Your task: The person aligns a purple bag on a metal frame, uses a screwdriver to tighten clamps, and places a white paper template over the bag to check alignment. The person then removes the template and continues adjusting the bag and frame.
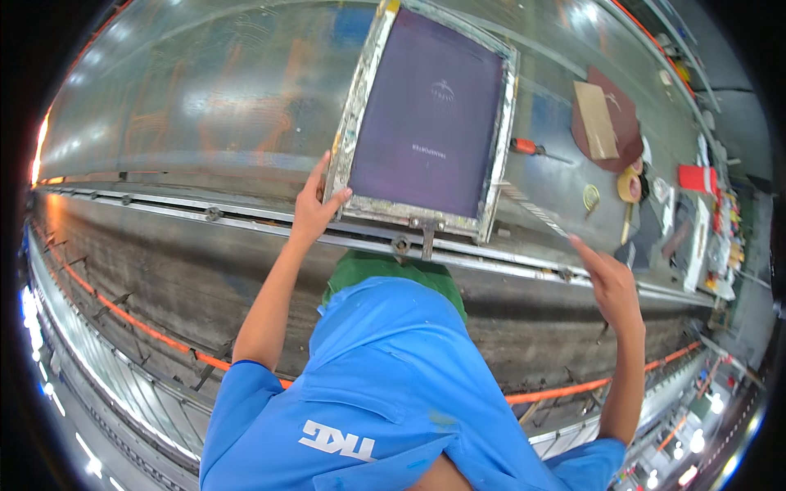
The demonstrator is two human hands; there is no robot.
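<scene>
Overhead view of a person in a blue shirt at a long glossy printing table. The left hand grips the near left corner of a metal-framed printing screen, thumb on the upper face of the frame and fingers along its outer edge. The screen, with a dark purple mesh, lies flat on the table just beyond the metal guide rail, its near edge at a small bracket on that rail. The right hand hovers open and empty above the rail, fingers loosely spread, well apart from the screen. To the right of the screen lie an orange-handled screwdriver, a brown card sheet, a roll of tape and a red box
</scene>
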